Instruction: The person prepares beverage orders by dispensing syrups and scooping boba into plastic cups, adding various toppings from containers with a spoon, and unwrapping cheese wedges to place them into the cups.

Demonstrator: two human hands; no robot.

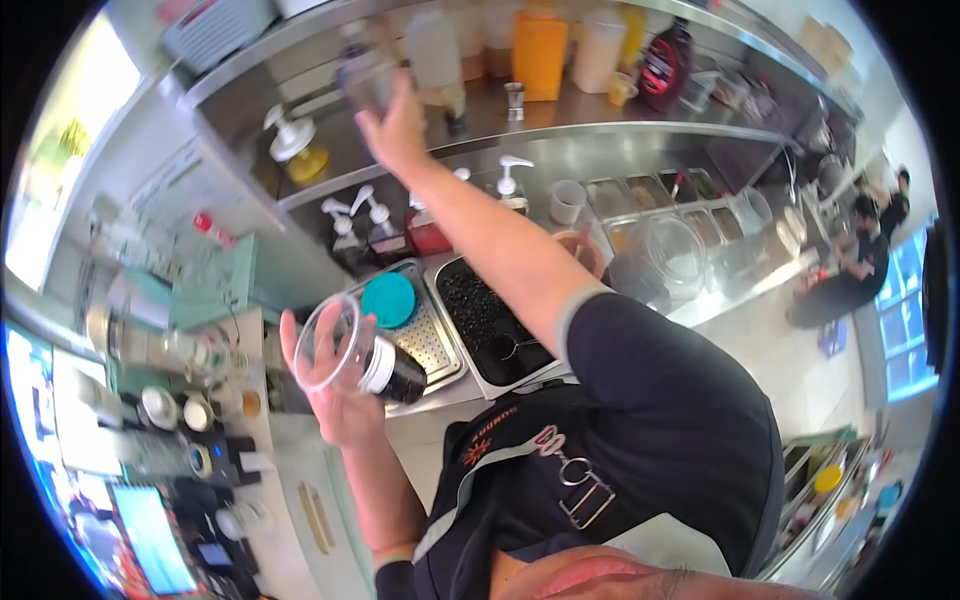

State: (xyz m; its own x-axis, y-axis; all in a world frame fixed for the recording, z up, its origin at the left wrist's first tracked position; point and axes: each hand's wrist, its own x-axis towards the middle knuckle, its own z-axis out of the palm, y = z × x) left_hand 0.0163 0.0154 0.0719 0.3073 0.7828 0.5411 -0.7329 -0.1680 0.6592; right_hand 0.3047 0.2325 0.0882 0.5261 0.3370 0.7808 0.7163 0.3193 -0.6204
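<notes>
My left hand [345, 410] is wrapped around a clear plastic cup [328, 345], tilted with its round opening toward me. Right beside that cup is a dark jar with a white band [392, 372]; whether my fingers touch it I cannot tell. Up at the shelf, my right hand [400, 130] closes on a bottle [366, 78], both smeared by motion. Below my right arm lies a deep pan of black pearls [480, 305] with a ladle in it. A teal round lid [389, 300] rests on the perforated steel tray [432, 345].
Several pump bottles [375, 220] stand under the steel shelf [560, 112]. An orange carton [538, 55] and a dark syrup bottle [667, 65] are on it. Clear containers [670, 255] and topping pans [640, 190] line the counter rightward. Other people [860, 250] are at far right.
</notes>
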